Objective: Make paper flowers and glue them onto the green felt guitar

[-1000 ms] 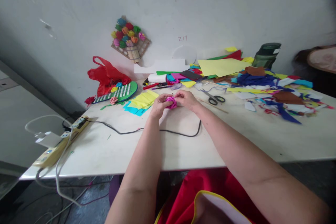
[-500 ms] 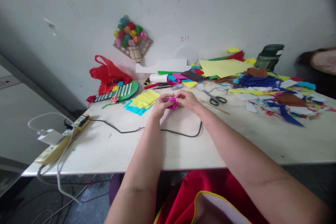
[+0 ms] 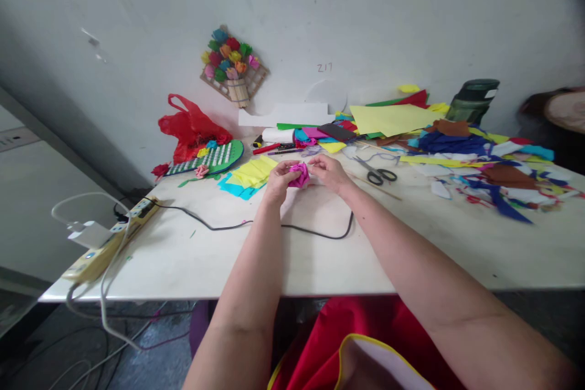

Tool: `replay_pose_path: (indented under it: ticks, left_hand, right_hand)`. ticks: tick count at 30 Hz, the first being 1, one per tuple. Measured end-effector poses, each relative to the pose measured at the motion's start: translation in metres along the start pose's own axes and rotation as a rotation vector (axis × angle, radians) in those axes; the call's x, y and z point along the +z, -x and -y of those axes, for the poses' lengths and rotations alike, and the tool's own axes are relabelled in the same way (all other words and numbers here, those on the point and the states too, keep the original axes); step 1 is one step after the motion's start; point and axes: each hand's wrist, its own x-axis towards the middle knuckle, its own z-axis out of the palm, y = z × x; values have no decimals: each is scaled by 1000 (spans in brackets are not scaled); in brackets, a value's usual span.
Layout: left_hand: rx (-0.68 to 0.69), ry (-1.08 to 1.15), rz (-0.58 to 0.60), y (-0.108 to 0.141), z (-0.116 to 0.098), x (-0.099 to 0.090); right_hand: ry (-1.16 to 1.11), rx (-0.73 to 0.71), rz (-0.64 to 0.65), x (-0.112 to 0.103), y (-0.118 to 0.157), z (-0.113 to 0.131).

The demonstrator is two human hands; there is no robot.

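Note:
A crumpled magenta paper flower [image 3: 299,175] is held above the white table, pinched between the thumb and fingers of my left hand [image 3: 278,184]. Just to its right, my right hand [image 3: 329,174] has its thumb and fingertips closed in a pinch. Whatever those fingertips hold, if anything, is too small to make out. Yellow paper sheets [image 3: 252,170] lie over blue paper [image 3: 235,187] to the left of my left hand. Black-handled scissors [image 3: 381,176] and a thin stick [image 3: 377,187] lie right of my right hand.
A black cable [image 3: 315,233] crosses the table from the power strip [image 3: 109,244]. Coloured paper scraps [image 3: 507,177] and a dark green bottle [image 3: 473,100] occupy the right. Back left are a red plastic bag [image 3: 192,131] and a green board with paper flowers [image 3: 223,158].
My right fingertips have drawn slightly away from the flower to the right. The flower has turned a little in my left hand and shows more of its surface.

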Motion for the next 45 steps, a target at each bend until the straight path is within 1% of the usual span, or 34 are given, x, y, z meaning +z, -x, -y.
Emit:
replay_pose_path:
  ticks: [4, 7, 15, 21, 29, 34, 38, 42, 45]
  left_hand:
    - [12, 68, -68, -4, 1, -3]
    - [21, 92, -88, -4, 2, -4]
    - [15, 131, -99, -3, 0, -2]
    - [14, 171, -93, -4, 1, -2]
    - [20, 205, -59, -1, 2, 4]
    - [10, 195, -52, -1, 2, 6]
    - [-9, 192, -39, -1, 1, 2]
    - [-23, 137, 27, 0, 0, -3]
    - [-32, 86, 71, 2, -3, -3]
  right_hand:
    - [-105, 52, 12, 2, 0, 0]
    - [-174, 81, 39, 4, 2, 4]
    - [-324, 181, 116, 7, 9, 18]
    - [-405, 191, 148, 11, 12, 21]
    - [-369, 161, 143, 17, 11, 14]
    - [-324, 132, 100, 18, 9, 9]
    - [-318, 151, 83, 13, 7, 10]
    - [-254, 139, 47, 6, 4, 11]
    - [-184, 112, 61, 1, 1, 10]
